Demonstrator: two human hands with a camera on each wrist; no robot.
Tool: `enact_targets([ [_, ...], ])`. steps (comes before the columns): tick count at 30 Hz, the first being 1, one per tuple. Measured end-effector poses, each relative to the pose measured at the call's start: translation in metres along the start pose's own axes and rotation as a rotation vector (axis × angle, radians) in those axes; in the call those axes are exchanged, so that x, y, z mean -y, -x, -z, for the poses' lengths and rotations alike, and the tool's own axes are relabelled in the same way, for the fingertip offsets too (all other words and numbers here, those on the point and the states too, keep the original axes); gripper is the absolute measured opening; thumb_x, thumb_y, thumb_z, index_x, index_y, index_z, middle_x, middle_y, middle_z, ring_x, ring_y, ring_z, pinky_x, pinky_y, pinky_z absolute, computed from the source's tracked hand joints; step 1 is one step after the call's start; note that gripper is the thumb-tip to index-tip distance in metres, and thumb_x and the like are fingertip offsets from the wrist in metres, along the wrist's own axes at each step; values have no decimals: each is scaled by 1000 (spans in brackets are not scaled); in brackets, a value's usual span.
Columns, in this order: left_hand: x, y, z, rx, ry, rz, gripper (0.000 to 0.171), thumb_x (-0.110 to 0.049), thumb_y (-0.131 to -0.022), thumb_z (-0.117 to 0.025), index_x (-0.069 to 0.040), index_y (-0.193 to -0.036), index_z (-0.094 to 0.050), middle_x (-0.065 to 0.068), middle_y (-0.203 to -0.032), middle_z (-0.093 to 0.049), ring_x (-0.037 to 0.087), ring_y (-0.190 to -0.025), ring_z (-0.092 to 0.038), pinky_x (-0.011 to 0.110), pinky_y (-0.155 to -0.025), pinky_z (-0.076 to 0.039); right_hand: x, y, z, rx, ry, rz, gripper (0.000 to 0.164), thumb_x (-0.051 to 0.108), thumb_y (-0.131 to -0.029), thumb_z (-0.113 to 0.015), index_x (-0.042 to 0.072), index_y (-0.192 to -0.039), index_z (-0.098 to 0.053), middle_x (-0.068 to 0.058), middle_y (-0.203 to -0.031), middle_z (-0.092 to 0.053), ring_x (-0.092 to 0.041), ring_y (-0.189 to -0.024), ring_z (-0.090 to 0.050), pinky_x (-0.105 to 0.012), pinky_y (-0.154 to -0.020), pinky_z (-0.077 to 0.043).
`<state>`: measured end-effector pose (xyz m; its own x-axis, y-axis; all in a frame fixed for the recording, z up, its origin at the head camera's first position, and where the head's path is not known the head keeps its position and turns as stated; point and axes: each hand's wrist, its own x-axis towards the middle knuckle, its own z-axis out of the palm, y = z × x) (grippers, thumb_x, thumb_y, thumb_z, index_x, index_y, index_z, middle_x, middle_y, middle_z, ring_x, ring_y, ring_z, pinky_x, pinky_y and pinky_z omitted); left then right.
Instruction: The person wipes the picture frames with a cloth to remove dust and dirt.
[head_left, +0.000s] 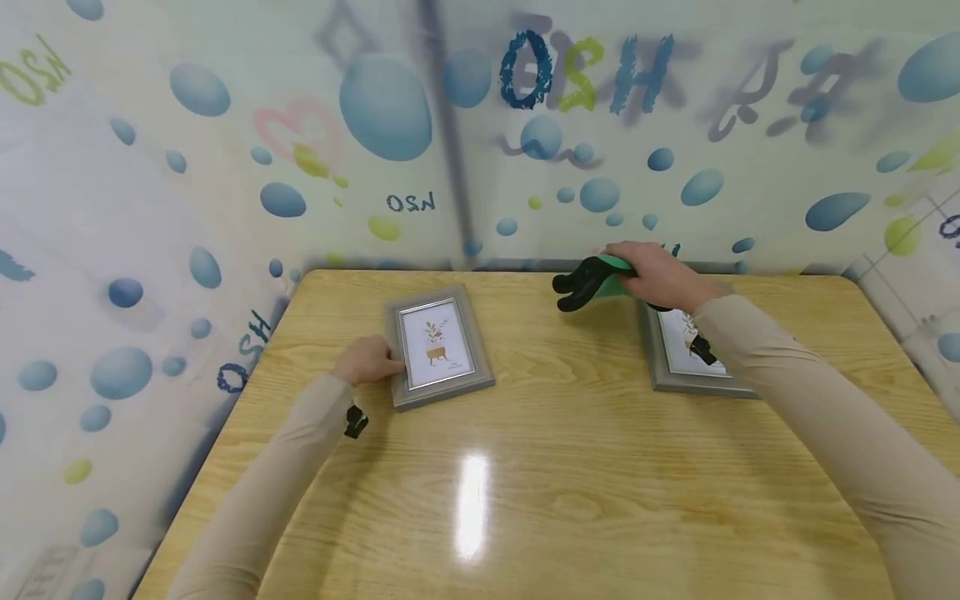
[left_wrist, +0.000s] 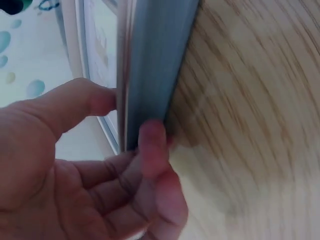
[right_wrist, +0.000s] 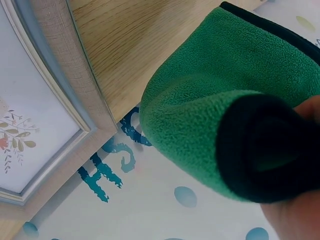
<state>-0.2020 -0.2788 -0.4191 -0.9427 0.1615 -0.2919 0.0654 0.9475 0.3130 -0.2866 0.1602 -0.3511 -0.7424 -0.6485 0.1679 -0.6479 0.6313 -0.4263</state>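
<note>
My left hand point(head_left: 366, 360) grips the left edge of a grey picture frame point(head_left: 437, 343) on the table. In the left wrist view, the thumb point(left_wrist: 102, 101) presses on its front while curled fingers meet the frame's side point(left_wrist: 155, 65). The picture shows a plant in a brown pot. My right hand point(head_left: 660, 275) holds a bunched green cloth point(right_wrist: 200, 95) with black edging, raised over the table's back edge. Below the right arm lies a second grey picture frame point(head_left: 662, 358), partly hidden by the hand and sleeve.
Both frames lie on a wood-grain table point(head_left: 555, 467), toward its back. Behind and left of it hangs a pale backdrop point(head_left: 480, 167) with blue drops and lettering, close along the table's edges.
</note>
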Motion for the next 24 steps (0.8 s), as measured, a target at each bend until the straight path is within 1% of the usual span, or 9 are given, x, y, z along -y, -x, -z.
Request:
enact_targets([
  [4,-12,-6,-6,17,28,-15,48,-22,-89,-65,-16,-51,-36,-6,-48,-35,7,-45,-31,21,-44,-26,-1,0,-1,-2,11,3,31,-9,-89,-55,-3,-119,-58,-19,-106,-62,-34,-88,-58,-51,-78,-45],
  [7,-23,-11,-9,24,25,-31,49,-22,-88,-65,-16,-50,-35,-6,-48,-34,7,-45,-31,21,-44,-25,-2,0,-2,-12,16,11,29,-10,-89,-55,-3,-117,-58,-19,-104,-62,-33,-86,-58,-50,-76,-45],
  [10,-37,-16,-10,45,35,-34,48,-20,-88,-66,-16,-50,-36,-6,-47,-36,7,-44,-32,21,-44,-26,-1,0,-2,-11,10,14,29,-10,-89,-55,-4,-117,-57,-21,-106,-62,-35,-89,-58,-51,-78,-44],
  [14,-55,-21,-14,65,46,-47,47,-19,-88,-66,-15,-51,-38,-5,-47,-38,8,-44,-35,20,-44,-29,-1,0,-3,-1,0,9,31,-11,-90,-55,-6,-121,-55,-25,-112,-60,-40,-99,-57,-54,-83,-44],
  [18,-71,-24,-19,69,33,-74,47,-19,-89,-67,-15,-51,-40,-5,-48,-39,8,-45,-36,20,-44,-29,-1,1,-3,-17,-3,10,31,-11,-90,-53,-7,-121,-55,-25,-114,-60,-40,-101,-57,-54,-85,-44],
  [21,-83,-25,-22,66,24,-96,45,-19,-88,-68,-14,-52,-41,-5,-49,-40,8,-46,-37,21,-45,-30,-1,0,-4,-31,-1,9,30,-10,-91,-52,-6,-120,-55,-24,-111,-61,-39,-98,-58,-53,-84,-45],
  [24,-94,-26,-24,60,13,-120,43,-19,-88,-69,-13,-53,-44,-4,-50,-42,9,-48,-39,21,-46,-31,-1,-1,-4,-40,5,5,28,-9,-91,-51,-5,-119,-56,-22,-106,-62,-35,-89,-59,-50,-79,-45],
])
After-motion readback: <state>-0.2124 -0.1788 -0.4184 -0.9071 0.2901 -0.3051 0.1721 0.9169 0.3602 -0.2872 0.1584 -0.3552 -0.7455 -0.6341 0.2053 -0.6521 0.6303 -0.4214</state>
